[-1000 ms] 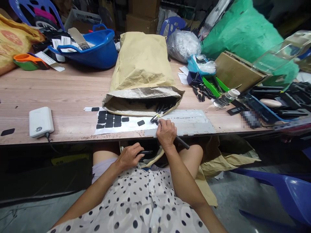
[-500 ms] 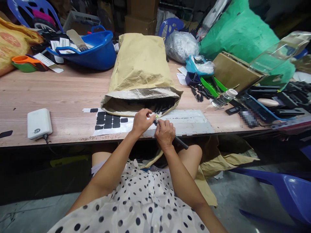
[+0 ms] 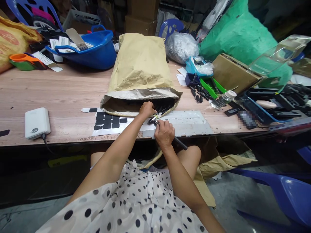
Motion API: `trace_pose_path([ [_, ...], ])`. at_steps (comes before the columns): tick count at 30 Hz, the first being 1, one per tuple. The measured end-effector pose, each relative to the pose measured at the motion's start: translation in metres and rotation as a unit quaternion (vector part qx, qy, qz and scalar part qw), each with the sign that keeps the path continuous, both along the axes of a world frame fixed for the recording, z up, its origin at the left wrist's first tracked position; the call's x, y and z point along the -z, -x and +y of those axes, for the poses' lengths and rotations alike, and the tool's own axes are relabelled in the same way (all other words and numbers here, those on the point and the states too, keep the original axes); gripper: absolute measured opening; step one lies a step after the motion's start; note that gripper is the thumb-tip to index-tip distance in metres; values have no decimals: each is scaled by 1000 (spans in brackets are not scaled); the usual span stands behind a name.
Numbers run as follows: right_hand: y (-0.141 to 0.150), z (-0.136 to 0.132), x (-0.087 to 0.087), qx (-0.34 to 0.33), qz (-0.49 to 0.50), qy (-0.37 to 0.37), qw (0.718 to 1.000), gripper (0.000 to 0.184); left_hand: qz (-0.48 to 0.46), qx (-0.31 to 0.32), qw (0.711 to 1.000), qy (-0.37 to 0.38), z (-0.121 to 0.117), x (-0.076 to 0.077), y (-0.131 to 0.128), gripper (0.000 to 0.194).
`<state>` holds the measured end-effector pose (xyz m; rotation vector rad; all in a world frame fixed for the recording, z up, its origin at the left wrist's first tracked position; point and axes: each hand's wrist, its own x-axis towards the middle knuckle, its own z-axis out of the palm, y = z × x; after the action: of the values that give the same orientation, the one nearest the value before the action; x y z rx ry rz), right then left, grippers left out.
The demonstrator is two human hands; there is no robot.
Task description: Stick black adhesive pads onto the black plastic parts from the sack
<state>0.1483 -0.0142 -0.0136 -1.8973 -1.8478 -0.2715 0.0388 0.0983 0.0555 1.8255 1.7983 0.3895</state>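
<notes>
My right hand (image 3: 165, 134) is closed around the black handle of a small hammer (image 3: 179, 142), near the table's front edge. The hammer's silver-and-black head lies over a grey board (image 3: 191, 124). At the mouth of a large tan sack (image 3: 141, 61) is my left hand (image 3: 147, 110), knuckles up, its fingertips hidden. Thin black pieces (image 3: 165, 105) fill the sack's opening beside it. A small yellow-green bit shows near the hammer head, too small to name. Left of the board, a white sheet (image 3: 104, 132) carries rows of black rounded squares (image 3: 107, 121).
A white power bank (image 3: 37, 123) with a cable stands at left. Behind it is a blue basin (image 3: 97, 55). To the right are a green tray (image 3: 215, 85), a clear bottle (image 3: 222, 99) and a blue-rimmed tray (image 3: 257, 113). A purple chair (image 3: 286, 194) stands at lower right.
My left hand has moved from the hammer head up to the sack's mouth, uncovering the head. My right hand keeps the hammer in nearly the same place.
</notes>
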Motion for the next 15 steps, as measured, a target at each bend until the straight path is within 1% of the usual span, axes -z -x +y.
trace_pose_path([
  [2, 0, 0, 0, 1, -3, -1, 1000, 22, 2, -2, 1000, -16, -6, -1, 11, 27],
  [4, 0, -1, -1, 1, -5, -1, 1000, 22, -6, -19, 999, -46, -14, 0, 26, 26],
  [7, 1, -1, -1, 2, -6, -2, 1000, 22, -31, -46, 993, -102, -33, 6, 53, 22],
  [9, 2, -1, 0, 2, -6, -2, 1000, 22, -41, -51, 990, -124, -48, 15, 68, 20],
  [11, 0, 0, 1, 1, 0, -1, 1000, 22, -46, -45, 989, -131, -61, 26, 76, 18],
  [15, -9, 4, 1, -19, 46, 2, 999, 23, -64, -13, 986, -151, -76, 48, 77, 19],
])
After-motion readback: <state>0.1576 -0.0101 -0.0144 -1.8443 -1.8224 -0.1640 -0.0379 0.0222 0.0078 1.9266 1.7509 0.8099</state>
